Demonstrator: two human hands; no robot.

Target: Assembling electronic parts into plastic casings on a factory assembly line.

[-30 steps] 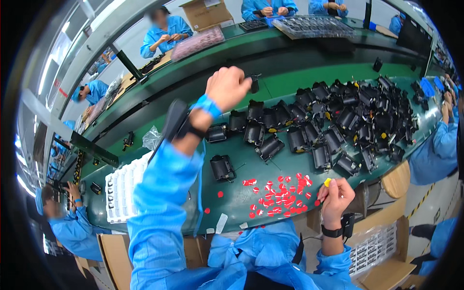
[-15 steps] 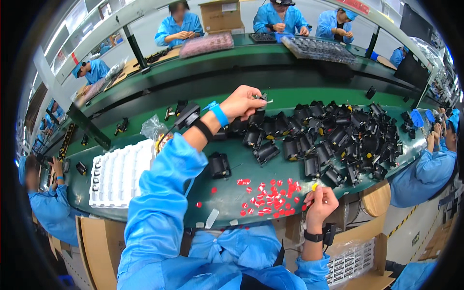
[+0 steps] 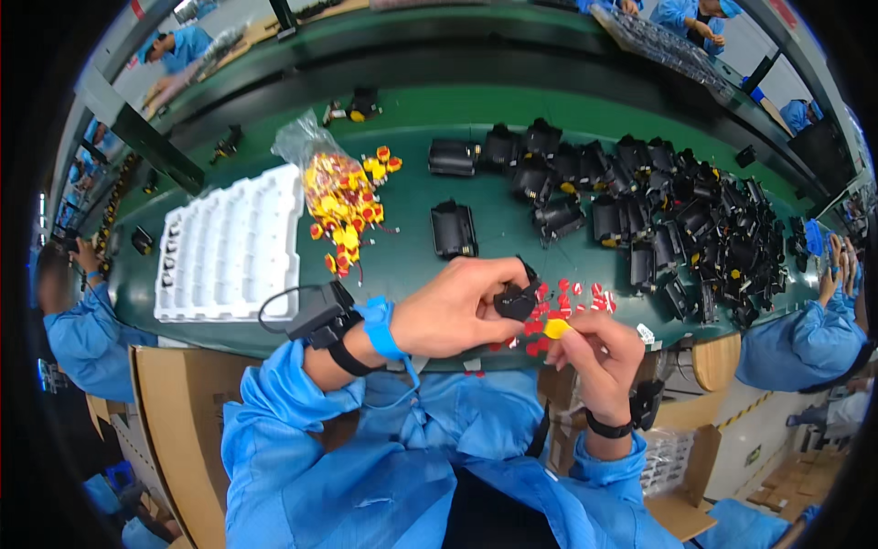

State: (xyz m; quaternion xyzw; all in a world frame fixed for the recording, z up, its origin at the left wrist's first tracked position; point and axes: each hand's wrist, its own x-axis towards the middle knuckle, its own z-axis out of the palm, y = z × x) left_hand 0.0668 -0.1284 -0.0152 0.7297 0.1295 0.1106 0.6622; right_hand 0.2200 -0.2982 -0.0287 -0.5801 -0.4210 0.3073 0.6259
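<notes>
My left hand (image 3: 457, 309) is closed on a small black plastic part (image 3: 517, 302), held between thumb and fingers above the near edge of the table. Just right of it, my right hand (image 3: 601, 359) pinches a small yellow disc (image 3: 556, 328), close to the black part. Red round stickers (image 3: 599, 297) lie scattered beneath and behind both hands, partly hidden by them. A single black plastic housing (image 3: 454, 230) sits beyond my left hand. Farther right spreads a large heap of similar black housings (image 3: 672, 242), some with yellow discs showing.
On the left stands a white moulded tray (image 3: 229, 247) with several small dark parts in one row. Beside it, a clear plastic bag (image 3: 306, 137) spills yellow-and-red round pieces (image 3: 347, 215). Cardboard boxes (image 3: 187, 439) stand below the table's near edge. Co-workers in blue sit around.
My left hand has come back from the far side of the heap with a black part, down beside my right hand. My right hand keeps the yellow disc. The view has tilted downward.
</notes>
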